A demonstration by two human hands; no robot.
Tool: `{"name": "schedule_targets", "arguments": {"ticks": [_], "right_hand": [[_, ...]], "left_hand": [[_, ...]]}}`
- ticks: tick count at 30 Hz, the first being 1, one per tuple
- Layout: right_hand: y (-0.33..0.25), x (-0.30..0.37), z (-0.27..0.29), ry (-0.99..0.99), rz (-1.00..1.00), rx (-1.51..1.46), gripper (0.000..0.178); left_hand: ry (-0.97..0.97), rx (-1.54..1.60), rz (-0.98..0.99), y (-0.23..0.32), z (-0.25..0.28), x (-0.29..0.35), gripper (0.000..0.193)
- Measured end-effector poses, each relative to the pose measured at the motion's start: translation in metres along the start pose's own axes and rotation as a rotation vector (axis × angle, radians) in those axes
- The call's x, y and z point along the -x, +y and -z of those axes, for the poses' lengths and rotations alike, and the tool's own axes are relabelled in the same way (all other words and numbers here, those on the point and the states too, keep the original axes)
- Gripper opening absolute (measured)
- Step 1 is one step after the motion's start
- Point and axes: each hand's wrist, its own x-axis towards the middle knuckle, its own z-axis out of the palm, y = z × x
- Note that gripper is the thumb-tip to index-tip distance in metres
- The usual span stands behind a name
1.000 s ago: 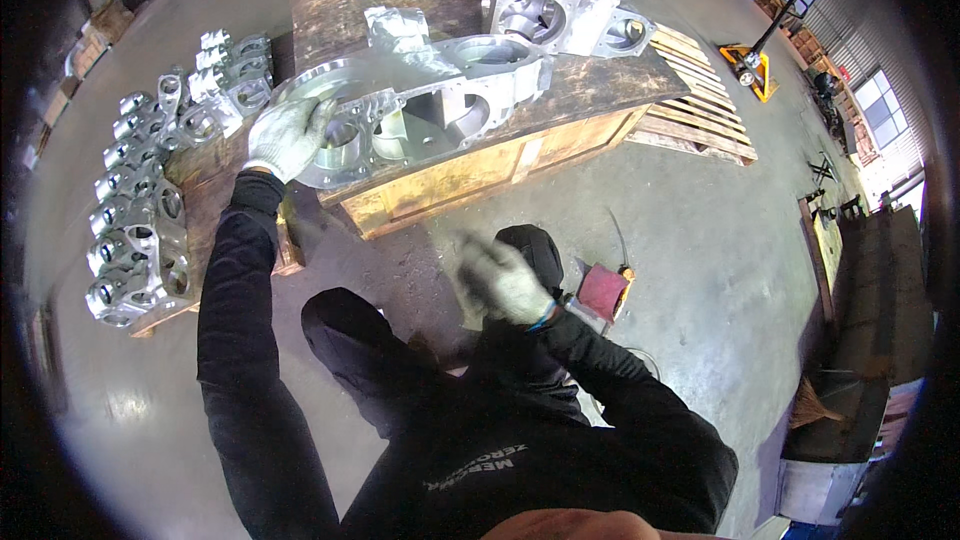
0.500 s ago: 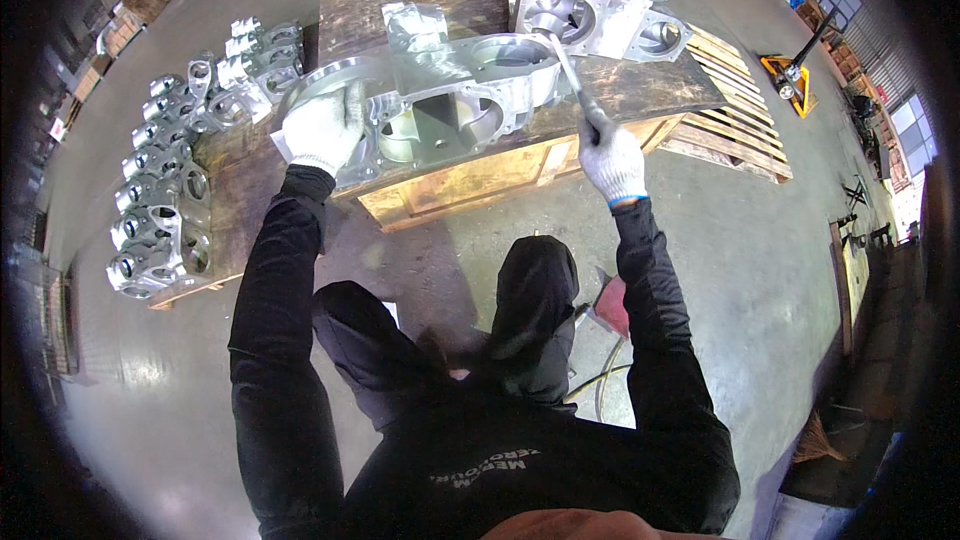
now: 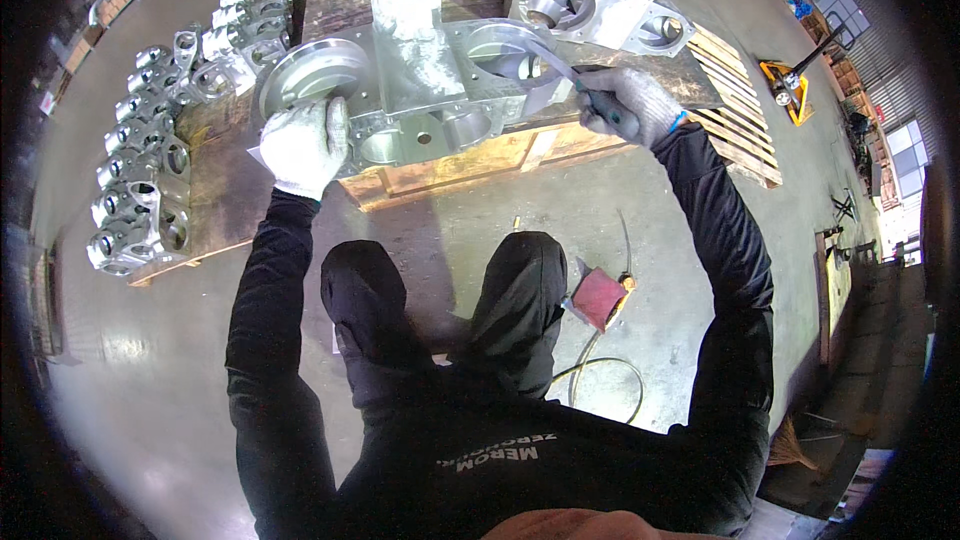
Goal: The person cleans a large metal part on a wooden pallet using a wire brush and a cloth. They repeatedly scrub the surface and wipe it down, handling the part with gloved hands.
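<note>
A big silvery metal casting [image 3: 415, 70] with round openings rests at the near edge of a wooden workbench. My gloved left hand [image 3: 305, 148] is closed over its near left rim, beside the left ring; the fingertips are partly hidden. In my gloved right hand [image 3: 640, 105] is a file with a dark handle [image 3: 612, 114], fingers wrapped round the grip. The file's grey blade [image 3: 556, 62] points up and left, across the edge of the casting's right ring opening. Whether the blade touches the metal I cannot tell.
Another casting [image 3: 590, 5] sits at the bench's right. Several smaller castings [image 3: 150, 155] line the left side. A slatted pallet [image 3: 735, 90] shows at right, a yellow pallet jack [image 3: 785, 90] beyond. On the floor lie a red piece [image 3: 598, 298] and a hose [image 3: 610, 365].
The casting has tipped, showing more of its upper face. My right hand has moved up and right, and the file has turned flatter. My left hand stays on the rim, slightly lower.
</note>
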Motion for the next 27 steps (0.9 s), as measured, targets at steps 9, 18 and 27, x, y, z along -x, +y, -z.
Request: {"name": "schedule_targets", "arguments": {"ticks": [9,18,27], "right_hand": [[-0.031,-0.04,-0.032,0.074,0.082,0.33,0.025],[0.012,-0.027,-0.015,0.071,-0.732,-1.089,0.018],[-0.049,-0.052,-0.017,-0.048,-0.508,-0.709,0.024]], "left_hand": [[0.075,0.027,-0.005,0.004,0.0,-0.004,0.019],[0.107,0.032,-0.009,0.003,-0.002,-0.002,0.02],[0.048,0.05,-0.018,0.002,0.002,-0.002,0.022]]}}
